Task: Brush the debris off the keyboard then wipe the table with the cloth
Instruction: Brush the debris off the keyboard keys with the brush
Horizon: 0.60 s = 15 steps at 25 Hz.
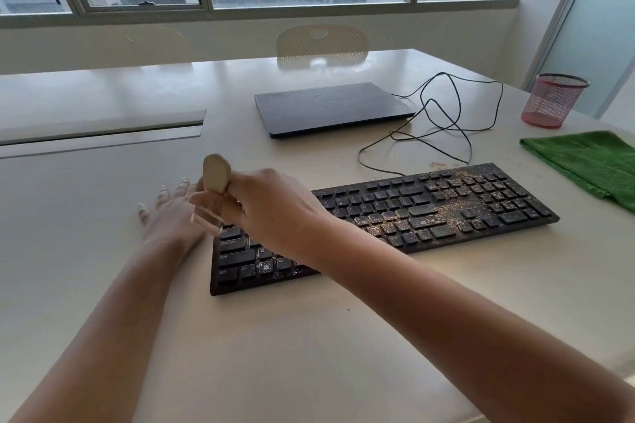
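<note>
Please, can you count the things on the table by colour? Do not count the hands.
Black: 2, the keyboard and the closed laptop
Green: 1, the cloth
Red: 1, the mesh cup
Pale wood: 1, the brush, held in the right hand over the keyboard
Total: 5

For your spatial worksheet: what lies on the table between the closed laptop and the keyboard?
In the head view, a tangled black cable lies between the laptop and the keyboard.

free: table (309, 336) front of keyboard (429, 213) | obstacles: cable (446, 120) behind, cloth (591, 165) right
</note>
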Each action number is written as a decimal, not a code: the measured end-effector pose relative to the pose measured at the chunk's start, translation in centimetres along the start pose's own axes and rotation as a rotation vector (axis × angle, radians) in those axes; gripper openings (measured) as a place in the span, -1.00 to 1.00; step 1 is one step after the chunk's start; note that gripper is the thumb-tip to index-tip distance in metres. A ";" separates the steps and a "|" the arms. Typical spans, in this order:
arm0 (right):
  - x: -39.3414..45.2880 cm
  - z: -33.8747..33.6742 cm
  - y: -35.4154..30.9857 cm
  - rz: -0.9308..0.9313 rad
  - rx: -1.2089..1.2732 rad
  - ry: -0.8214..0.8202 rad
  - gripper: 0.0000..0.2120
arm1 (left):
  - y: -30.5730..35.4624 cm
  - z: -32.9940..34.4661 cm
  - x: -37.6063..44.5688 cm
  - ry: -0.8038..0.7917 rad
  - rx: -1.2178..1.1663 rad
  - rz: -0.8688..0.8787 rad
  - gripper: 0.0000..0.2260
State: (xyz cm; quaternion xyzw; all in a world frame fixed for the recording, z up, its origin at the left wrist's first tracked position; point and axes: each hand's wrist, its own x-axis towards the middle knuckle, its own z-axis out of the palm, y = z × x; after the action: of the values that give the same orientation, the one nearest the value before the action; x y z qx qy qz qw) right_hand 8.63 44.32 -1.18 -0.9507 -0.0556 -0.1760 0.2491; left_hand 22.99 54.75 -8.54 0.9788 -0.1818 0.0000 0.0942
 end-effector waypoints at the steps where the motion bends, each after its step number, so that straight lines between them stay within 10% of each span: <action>1: 0.0 0.0 0.0 0.006 -0.014 -0.030 -0.66 | 0.0 0.0 0.1 -0.002 -0.019 -0.015 -0.44; 15: 0.8 -2.0 1.3 0.127 0.189 -0.125 -0.73 | 0.0 0.2 0.5 -0.034 -0.057 -0.030 -0.57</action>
State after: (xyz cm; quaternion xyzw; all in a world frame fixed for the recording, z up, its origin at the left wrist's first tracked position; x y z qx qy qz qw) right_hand 9.02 42.18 0.12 -0.9338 -0.0269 -0.0941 0.3441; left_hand 23.50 54.55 -8.68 0.9783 -0.1684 -0.0230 0.1189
